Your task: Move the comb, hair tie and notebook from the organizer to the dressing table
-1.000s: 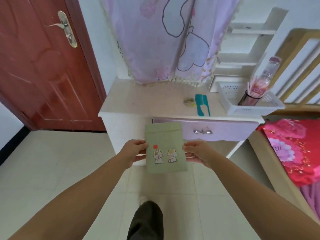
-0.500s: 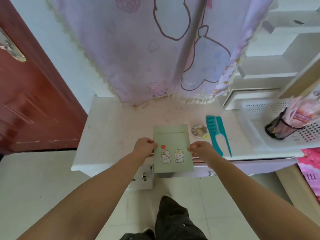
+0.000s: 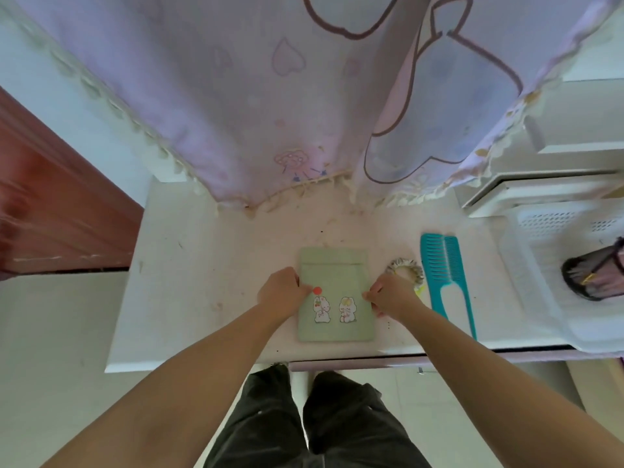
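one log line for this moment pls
notebook flat on dressing table | left hand, right hand grip its sides | hair tie, comb beside it

Green rabbit-print notebook (image 3: 336, 298), teal comb (image 3: 445, 278)

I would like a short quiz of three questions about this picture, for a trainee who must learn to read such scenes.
1. True or false: the comb lies to the right of the notebook.
2. What lies between notebook and comb?
A. a pen
B. the hair tie
C. a cup
3. Fill in: the left hand and the right hand hold the notebook by its two ____ edges on the dressing table.

Key
1. True.
2. B.
3. side.
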